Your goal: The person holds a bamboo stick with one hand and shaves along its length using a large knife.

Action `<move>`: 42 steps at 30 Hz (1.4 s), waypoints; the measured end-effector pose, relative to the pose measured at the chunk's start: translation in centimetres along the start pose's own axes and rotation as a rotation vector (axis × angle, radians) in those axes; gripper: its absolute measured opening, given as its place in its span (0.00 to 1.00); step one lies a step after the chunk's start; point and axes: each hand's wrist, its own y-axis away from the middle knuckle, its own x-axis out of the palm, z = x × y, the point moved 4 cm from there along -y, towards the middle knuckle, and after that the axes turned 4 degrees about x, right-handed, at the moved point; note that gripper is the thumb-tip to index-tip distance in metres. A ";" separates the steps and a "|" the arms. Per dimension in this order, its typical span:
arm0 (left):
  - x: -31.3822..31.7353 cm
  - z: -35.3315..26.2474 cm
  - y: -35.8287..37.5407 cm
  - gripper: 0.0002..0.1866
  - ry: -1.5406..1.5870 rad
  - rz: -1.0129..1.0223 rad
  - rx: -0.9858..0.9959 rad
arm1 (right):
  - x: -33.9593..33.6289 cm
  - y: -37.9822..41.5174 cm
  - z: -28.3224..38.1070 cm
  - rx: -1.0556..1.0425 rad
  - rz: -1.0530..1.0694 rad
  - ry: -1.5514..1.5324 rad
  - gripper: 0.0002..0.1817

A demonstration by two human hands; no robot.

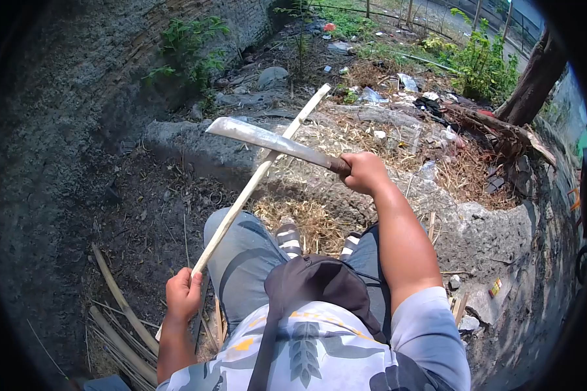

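My right hand is closed around the dark handle of a machete, whose broad blade points left and crosses over a long pale wooden stick. Low on the left, my left hand grips the stick's near end, thumb lying along it. From there the stick slants up and away to the right, passing over my left knee, its far end beyond the blade. Behind the blade crossing lies a stone ledge with pale shavings about it.
Bent sticks lie on the ground at my left. A rough wall rises on the left side. Wood shavings cover the ground by my sandals. Farther off are scattered litter and a tree trunk at the right.
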 end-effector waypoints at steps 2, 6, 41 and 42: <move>-1.3 1.7 1.3 0.18 0.010 0.012 0.018 | 0.9 -1.4 -4.5 0.235 -0.060 -0.344 0.14; -1.4 4.5 3.5 0.18 0.260 -0.047 0.012 | 3.8 -2.2 -9.2 0.586 -0.189 -0.637 0.17; 3.5 2.4 0.9 0.20 0.057 0.239 -0.173 | 1.9 0.9 4.1 -0.277 0.118 0.106 0.11; 3.5 2.4 1.0 0.21 0.028 0.255 -0.165 | 2.0 0.8 4.0 -0.248 0.149 0.109 0.11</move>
